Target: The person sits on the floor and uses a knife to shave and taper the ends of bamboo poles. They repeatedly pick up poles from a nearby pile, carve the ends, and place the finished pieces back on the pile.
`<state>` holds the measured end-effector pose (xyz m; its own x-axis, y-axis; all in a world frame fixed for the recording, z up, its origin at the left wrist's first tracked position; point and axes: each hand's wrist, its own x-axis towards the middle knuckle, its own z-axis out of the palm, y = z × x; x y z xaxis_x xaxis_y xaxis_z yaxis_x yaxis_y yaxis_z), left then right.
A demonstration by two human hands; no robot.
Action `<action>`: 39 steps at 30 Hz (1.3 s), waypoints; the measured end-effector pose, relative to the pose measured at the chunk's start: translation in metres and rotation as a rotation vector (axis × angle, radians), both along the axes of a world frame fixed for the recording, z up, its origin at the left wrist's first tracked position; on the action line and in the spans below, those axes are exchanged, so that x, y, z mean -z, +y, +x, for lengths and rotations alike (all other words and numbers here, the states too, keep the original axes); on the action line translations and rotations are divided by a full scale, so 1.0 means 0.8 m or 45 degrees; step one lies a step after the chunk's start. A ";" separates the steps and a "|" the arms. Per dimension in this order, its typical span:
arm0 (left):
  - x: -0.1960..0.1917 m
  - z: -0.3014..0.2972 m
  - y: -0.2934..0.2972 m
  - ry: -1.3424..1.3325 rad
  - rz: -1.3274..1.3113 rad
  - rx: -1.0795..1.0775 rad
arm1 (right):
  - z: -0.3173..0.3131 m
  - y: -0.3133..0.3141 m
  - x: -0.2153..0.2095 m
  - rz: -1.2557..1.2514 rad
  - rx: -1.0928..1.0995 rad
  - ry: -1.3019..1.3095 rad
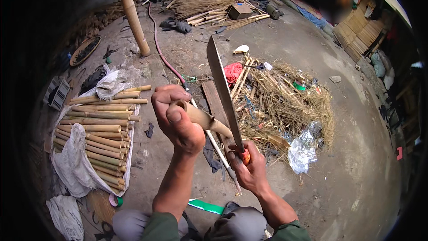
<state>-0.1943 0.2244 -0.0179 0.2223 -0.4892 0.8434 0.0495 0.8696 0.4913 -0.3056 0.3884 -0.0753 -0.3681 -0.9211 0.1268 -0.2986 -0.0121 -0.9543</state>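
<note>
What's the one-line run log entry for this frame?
left hand: grips bamboo piece | right hand: holds machete, blade against the piece | left: stacked bamboo sticks | right: straw pile

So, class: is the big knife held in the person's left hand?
No, the right hand grips the knife by its handle; the left hand holds a bamboo piece.

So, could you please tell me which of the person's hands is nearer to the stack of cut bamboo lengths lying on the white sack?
Left. The left hand, gripping a short bamboo piece, is just right of the stack of cut bamboo lengths; the right hand, holding the long-bladed knife, is farther right.
</note>
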 end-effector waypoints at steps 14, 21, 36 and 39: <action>0.049 -0.011 0.015 -0.107 0.166 0.370 | -0.025 0.000 -0.014 -0.181 0.014 0.297; 0.247 -0.045 0.025 -0.082 2.349 1.549 | -0.038 0.062 0.008 0.041 0.107 -0.022; 0.181 -0.082 -0.066 0.506 1.444 0.680 | -0.072 0.224 0.134 0.466 0.540 -0.304; 0.208 -0.064 -0.044 0.327 1.215 0.593 | -0.052 0.203 0.188 0.455 0.542 -0.318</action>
<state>-0.2455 0.1890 -0.1844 -0.0391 -0.9989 0.0266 0.4726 0.0049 0.8813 -0.3474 0.5509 -0.2255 -0.6920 -0.6563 -0.3007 0.0264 0.3932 -0.9191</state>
